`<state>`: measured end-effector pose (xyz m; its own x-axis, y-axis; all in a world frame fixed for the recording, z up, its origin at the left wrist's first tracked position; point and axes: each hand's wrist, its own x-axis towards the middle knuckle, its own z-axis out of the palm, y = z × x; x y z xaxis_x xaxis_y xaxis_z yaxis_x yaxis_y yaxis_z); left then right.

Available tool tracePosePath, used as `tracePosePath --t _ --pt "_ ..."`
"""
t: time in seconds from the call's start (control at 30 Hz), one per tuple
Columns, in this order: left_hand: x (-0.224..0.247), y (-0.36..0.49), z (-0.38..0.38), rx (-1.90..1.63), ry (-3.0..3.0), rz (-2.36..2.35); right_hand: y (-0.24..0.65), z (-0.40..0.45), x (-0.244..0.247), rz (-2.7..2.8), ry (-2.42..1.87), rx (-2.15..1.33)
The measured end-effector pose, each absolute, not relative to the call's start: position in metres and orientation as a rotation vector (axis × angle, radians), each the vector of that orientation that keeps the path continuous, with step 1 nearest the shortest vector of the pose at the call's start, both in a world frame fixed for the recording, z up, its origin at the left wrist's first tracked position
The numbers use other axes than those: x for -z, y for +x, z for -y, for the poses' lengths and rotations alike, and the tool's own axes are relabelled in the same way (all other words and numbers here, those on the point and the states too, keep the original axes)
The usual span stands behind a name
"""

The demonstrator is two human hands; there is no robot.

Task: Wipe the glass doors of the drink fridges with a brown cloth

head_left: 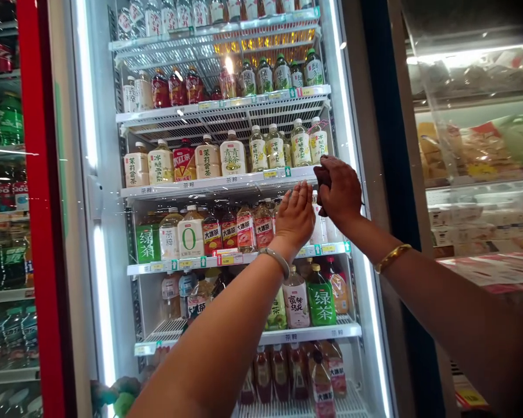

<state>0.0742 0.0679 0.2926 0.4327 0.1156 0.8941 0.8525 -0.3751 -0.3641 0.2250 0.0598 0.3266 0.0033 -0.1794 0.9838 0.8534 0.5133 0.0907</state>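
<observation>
My left hand [294,213] is raised with its fingers stretched out and together, in front of the drinks cooler's shelves. It wears a pale bangle [277,262] at the wrist. Just to its right, my right hand [340,188] is bent with its fingers curled; a dark patch shows at the fingertips, and I cannot make out what it is. A gold bangle [393,258] circles that wrist. Light reflections suggest a glass door [229,65] before the shelves. Behind my hands stand iced tea bottles [245,227] and pear drink bottles [301,144].
Several wire shelves hold drink bottles, with a price rail [226,183] along each front. Bright light strips [333,75] run up both sides. A red-framed cooler [37,203] stands left. At the right, another case holds packaged goods [483,145].
</observation>
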Motion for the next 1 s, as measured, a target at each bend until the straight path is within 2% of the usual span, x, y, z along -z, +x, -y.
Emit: tracePosePath --t 0.2,0.43,0.6,0.7,0.87,1.0 --pt "-0.3 0.052 -0.067 1.037 -1.722 0.791 0.212 -0.055 -0.263 1.542 -0.457 1.075" --pt "-0.295 0.059 -0.067 1.06 -1.658 0.871 0.194 -0.067 -0.32 1.285 -0.618 0.91" --pt "-0.304 0.032 -0.059 0.92 -1.66 0.9 0.203 -0.064 -0.288 1.538 -0.46 1.024" --pt "-0.313 0.007 -0.055 0.766 -1.709 0.77 0.21 -0.063 -0.293 1.601 -0.44 1.047" --pt "-0.311 -0.009 -0.058 0.92 -1.591 0.897 0.167 -0.062 -0.331 1.371 -0.544 0.922" --pt "-0.307 -0.018 -0.057 0.928 -1.59 0.934 0.146 -0.06 -0.308 1.563 -0.463 0.993"
